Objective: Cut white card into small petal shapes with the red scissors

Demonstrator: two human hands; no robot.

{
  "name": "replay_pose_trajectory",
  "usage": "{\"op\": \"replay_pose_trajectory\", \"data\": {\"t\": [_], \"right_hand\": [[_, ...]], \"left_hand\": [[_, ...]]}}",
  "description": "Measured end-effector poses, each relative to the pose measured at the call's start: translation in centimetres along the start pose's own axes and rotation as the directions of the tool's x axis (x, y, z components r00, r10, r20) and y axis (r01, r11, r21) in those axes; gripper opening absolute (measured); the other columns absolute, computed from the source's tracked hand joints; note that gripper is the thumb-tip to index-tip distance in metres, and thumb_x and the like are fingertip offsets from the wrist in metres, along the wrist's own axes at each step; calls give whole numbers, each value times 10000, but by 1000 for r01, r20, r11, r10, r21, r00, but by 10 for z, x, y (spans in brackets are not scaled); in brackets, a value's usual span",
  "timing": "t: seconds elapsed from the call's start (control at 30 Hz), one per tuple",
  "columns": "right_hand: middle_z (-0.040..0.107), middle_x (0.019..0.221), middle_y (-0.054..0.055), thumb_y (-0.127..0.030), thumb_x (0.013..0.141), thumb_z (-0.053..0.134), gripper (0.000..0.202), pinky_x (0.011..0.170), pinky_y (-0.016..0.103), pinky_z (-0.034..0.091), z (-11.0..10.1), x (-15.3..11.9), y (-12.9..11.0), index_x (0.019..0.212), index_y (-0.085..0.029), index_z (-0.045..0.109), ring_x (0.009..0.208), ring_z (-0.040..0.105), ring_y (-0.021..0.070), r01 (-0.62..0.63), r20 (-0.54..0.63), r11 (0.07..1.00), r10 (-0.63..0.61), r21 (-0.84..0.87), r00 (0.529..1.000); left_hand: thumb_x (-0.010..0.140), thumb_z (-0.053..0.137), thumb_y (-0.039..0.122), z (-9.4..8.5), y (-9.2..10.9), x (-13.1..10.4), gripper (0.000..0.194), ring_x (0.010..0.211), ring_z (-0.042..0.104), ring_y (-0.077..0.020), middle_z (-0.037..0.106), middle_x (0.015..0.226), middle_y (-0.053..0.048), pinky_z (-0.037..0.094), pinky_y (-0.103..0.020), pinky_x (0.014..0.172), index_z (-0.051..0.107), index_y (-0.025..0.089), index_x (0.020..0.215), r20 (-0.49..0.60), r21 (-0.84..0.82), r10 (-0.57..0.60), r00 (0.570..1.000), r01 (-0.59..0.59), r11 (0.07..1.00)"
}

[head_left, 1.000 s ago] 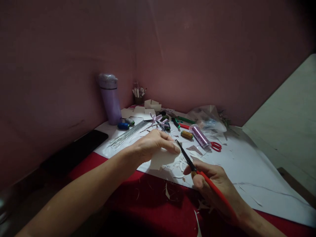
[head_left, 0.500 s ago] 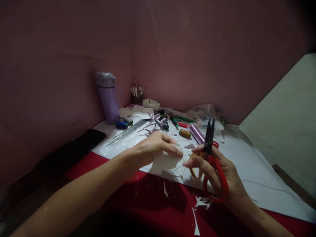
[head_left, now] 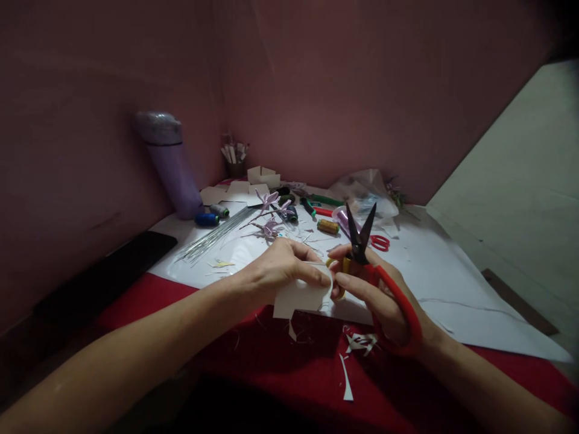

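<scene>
My left hand [head_left: 289, 268] pinches a piece of white card [head_left: 298, 299] between thumb and fingers; its right edge looks rounded. Close on the right, my right hand [head_left: 377, 292] is wrapped round scissors [head_left: 402, 307] with one red and one yellow handle. Their dark blades point up and stand apart in a V, away from the card. The right fingertips are at the card's right edge; whether they touch it I cannot tell. Behind the left hand lie purple flowers [head_left: 269, 226] on thin stems.
White paper scraps [head_left: 360, 342] lie on the red cloth [head_left: 271, 361]. On the white sheet [head_left: 456, 271] are metal wires [head_left: 217, 235], a blue thread spool [head_left: 207, 219], a gold spool [head_left: 328, 226] and red-handled scissors [head_left: 380, 242]. A purple bottle [head_left: 172, 169] stands left, by the wall.
The scissor blades have spread wider, and my right hand has come nearer to the card. My left hand still holds the card. The whole view has shifted a little.
</scene>
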State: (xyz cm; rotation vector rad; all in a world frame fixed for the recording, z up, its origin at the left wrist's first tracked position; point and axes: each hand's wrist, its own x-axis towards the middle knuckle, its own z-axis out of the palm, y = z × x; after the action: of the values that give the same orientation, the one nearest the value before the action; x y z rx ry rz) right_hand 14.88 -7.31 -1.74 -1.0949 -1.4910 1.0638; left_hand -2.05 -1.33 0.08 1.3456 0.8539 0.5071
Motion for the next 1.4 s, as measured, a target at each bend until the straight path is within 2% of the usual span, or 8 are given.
{"op": "replay_pose_trajectory", "data": {"t": [0.3, 0.47, 0.57, 0.73, 0.93, 1.17, 1.27, 1.4], "right_hand": [[567, 672, -28, -214, 822, 575, 186, 565, 240, 456, 1, 0, -2, 984, -203, 485, 601, 567, 127, 15, -17, 994, -17, -106, 1000], [519, 657, -49, -202, 841, 569, 191, 493, 204, 380, 2, -3, 0, 1009, -215, 479, 551, 468, 95, 67, -25, 976, -74, -206, 997], [487, 662, -60, -200, 860, 546, 181, 451, 192, 332, 2, -3, 1, 1022, -224, 469, 507, 401, 76, 80, 5, 972, -80, -220, 997], [498, 705, -44, -221, 868, 541, 176, 469, 203, 353, -1, -5, 1, 1028, -226, 468, 539, 433, 87, 70, 51, 972, -59, -226, 997], [518, 733, -26, -215, 862, 546, 174, 496, 226, 374, 2, -6, -3, 1019, -230, 475, 572, 460, 108, 44, 22, 980, -40, -193, 999], [516, 668, -36, -211, 836, 580, 172, 496, 238, 372, 4, -5, -6, 986, -237, 500, 563, 478, 122, 41, -115, 978, -66, -205, 991], [533, 688, -28, -220, 831, 589, 173, 528, 249, 390, 4, -5, -4, 976, -235, 497, 587, 494, 130, 50, -158, 982, -79, -182, 984], [544, 727, -15, -234, 833, 587, 169, 550, 264, 404, 5, -5, -3, 974, -234, 494, 603, 505, 138, 58, -160, 981, -88, -185, 983]], "left_hand": [[573, 687, 218, 1, -3, 1, 128, 435, 470, -104, 550, 525, 8, 320, -225, 409, 636, 144, 664, -9, 116, 17, 1000, -16, 993], [591, 665, 190, 4, -2, 1, 70, 441, 477, -90, 561, 529, 11, 337, -215, 426, 627, 144, 628, -1, 91, 28, 1000, -28, 995], [588, 661, 183, 5, -1, 1, 63, 430, 474, -92, 560, 522, 12, 336, -218, 422, 621, 144, 616, 4, 106, 0, 1000, 0, 994], [580, 665, 187, 6, 0, 0, 73, 442, 496, -106, 577, 533, 0, 333, -219, 429, 632, 144, 628, -8, 132, -29, 1000, 30, 991], [574, 683, 209, 2, 0, 0, 101, 438, 494, -118, 574, 533, -4, 345, -236, 429, 638, 145, 638, 19, 136, -9, 1000, 7, 991], [566, 746, 248, -6, -1, 1, 235, 516, 539, -121, 615, 628, -18, 390, -236, 493, 669, 143, 762, 87, 44, 21, 996, -25, 999], [555, 763, 226, -4, -4, 3, 327, 576, 575, -136, 640, 696, -28, 425, -253, 552, 661, 157, 858, 37, -14, 54, 998, -53, 998], [551, 765, 191, 2, -6, 4, 299, 558, 572, -124, 629, 670, -15, 417, -237, 534, 624, 149, 812, -48, -44, 52, 997, -54, 998]]}}
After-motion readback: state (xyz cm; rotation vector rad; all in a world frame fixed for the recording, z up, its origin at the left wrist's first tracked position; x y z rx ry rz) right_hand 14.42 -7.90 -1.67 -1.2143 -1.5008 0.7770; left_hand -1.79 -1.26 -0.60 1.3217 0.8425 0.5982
